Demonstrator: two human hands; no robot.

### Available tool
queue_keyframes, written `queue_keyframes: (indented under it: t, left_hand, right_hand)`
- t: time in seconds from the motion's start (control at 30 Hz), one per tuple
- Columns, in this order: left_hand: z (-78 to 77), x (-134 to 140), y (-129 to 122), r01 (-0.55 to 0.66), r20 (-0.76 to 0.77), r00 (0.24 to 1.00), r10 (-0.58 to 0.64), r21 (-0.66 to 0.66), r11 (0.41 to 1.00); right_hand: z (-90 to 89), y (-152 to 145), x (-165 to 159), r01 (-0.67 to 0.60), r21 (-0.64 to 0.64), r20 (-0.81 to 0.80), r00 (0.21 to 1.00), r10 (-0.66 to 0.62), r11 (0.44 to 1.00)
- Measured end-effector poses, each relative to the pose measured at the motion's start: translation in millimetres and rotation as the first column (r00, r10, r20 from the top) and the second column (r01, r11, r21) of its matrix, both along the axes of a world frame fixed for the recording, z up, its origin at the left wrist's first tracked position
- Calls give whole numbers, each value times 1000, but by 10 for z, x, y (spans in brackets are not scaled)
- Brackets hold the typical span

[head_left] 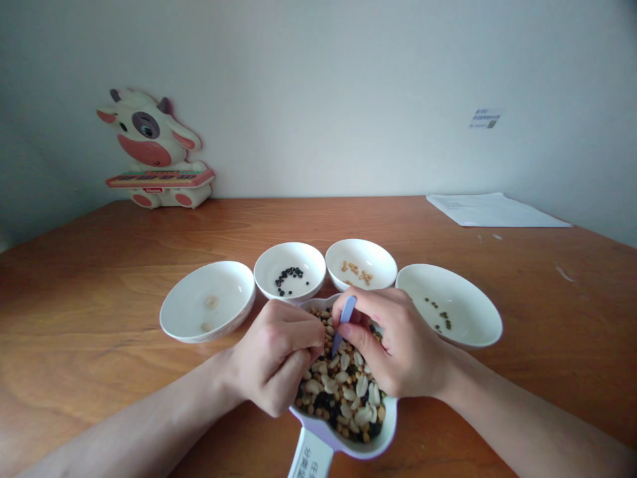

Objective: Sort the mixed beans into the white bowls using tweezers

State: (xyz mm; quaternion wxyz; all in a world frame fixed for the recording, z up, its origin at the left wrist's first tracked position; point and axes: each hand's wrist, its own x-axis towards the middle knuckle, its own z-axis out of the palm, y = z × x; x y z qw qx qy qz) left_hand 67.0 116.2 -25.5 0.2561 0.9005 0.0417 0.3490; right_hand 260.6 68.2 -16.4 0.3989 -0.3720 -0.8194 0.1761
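A white and lavender handled bowl (393, 428) lies in front of me, full of mixed peanuts (363, 415), yellow beans and dark beans. In my right hand (398, 338), thumb and fingers pinch a flat lavender plastic stick (343, 325). Its lower end points down into the mix, and whether it is a spoon or tweezers is unclear. My left hand (283, 352) is closed over the bowl's left side, fingertips close to the mix. Whatever those fingers hold, if anything, is hidden.
Beyond the handled bowl, white bowls form an arc: one with a few pale pieces (169, 315), one with black beans (266, 262), one with yellow beans (383, 255), one with small green beans (478, 318). A cow toy keyboard (159, 179) and paper sheets (497, 211) lie near the wall.
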Motion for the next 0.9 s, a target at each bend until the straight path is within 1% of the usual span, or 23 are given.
queue_keyframes:
  t: [0.17,0.5,0.6,0.77,0.9]
  left_hand:
    - [1,-6,-3,-5,-9,1000,4,-19,1000]
    - [-17,-6,-1,-2,6,1000,2,-14,1000]
    - [-24,-7,-2,-2,1,1000,2,-19,1000]
    - [-13,-5,-10,-5,-13,1000,5,-24,1000]
    - [-6,-1,-16,-5,-24,1000,5,-28,1000]
  right_hand:
    - [-13,-4,-5,21,23,-14,1000,-21,1000]
    - [30,-9,-15,46,92,-77,996,-39,995]
    - [20,-5,-5,57,61,-60,997,-54,996]
    - [13,-6,1,34,-48,25,999,-33,998]
    - [16,-3,-12,11,-53,26,1000,-10,999]
